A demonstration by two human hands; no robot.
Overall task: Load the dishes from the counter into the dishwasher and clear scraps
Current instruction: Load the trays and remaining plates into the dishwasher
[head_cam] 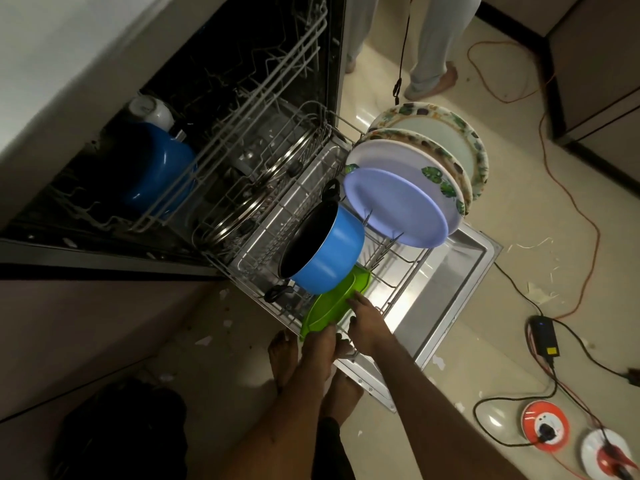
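A green plate (332, 303) stands on edge in the front of the pulled-out lower rack (405, 275), just below a blue pot (325, 254) lying on its side. My left hand (317, 348) grips the plate's near rim. My right hand (365, 322) rests its fingers on the plate's right edge. Behind the pot stand a lilac plate (398, 206), a white plate with green leaves (415, 164) and two leaf-rimmed plates (446, 133). Pot lids (263, 188) lean at the rack's left. The upper rack (242, 112) holds a blue container (152, 168) and a white cup (152, 110).
The dishwasher door (450, 289) lies open over the tiled floor. Another person's legs (429, 64) stand beyond it. Orange and black cables (581, 209), a power adapter (545, 336) and orange cord reels (545, 424) lie at the right. My bare feet (284, 362) stand by the door.
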